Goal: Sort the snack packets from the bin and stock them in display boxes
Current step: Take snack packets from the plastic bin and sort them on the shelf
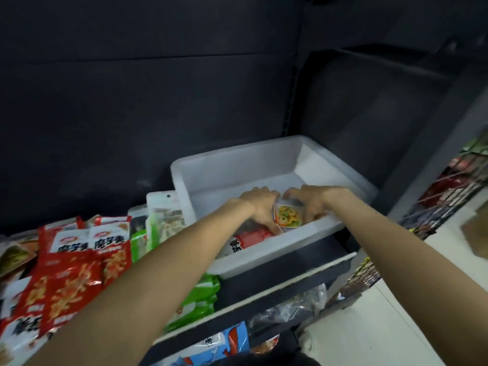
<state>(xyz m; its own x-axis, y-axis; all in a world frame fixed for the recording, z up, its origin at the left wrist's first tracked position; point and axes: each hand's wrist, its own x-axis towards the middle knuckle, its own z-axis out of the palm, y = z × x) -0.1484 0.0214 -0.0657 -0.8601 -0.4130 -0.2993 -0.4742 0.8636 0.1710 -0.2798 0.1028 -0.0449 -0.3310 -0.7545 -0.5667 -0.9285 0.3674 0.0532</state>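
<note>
A white plastic bin (pixel 235 165) sits on a dark shelf. Both my hands reach into it. My left hand (pixel 261 207) lies over the left side of a small packet (pixel 287 216) printed with yellow and green food, thumb along its edge. My right hand (pixel 309 203) curls over the packet's right side and top. Under and in front of it lies a red and white packet (pixel 250 239). The rest of the bin's floor that shows is bare.
Red packets (pixel 79 270), green packets (pixel 200 299) and a white pouch (pixel 163 217) crowd the shelf left of the bin. A lower shelf holds blue packets (pixel 227 342). Wire baskets (pixel 443 207) of goods stand at the right, above a pale floor.
</note>
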